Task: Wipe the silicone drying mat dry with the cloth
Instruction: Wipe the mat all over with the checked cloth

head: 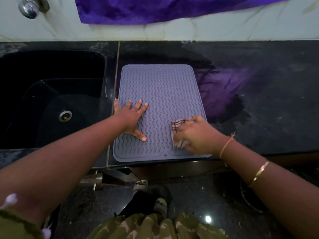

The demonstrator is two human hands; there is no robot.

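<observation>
Head view: the silicone drying mat (165, 94), grey with wavy ridges, lies flat in the middle of the frame on the black tabletop (259, 83), its near edge reaching the tabletop's front edge. The left hand (131, 116) rests on the mat's left half, palm down, fingers straight and spread, holding nothing. The right hand (196, 135), somewhat blurred, is at the mat's lower right corner, its fingers curled over a bunched checked cloth (179, 124) that it presses against the mat. A thread bracelet (226, 145) and a gold bangle (259, 173) sit on that wrist.

At the left of the frame, just beside the mat, a dark sink (51, 66) is sunk into the tabletop; a round metal drain (65, 115) shows at its bottom. A chrome tap (28, 6) is at the upper left, and a purple fabric (155, 9) hangs along the top of the frame.
</observation>
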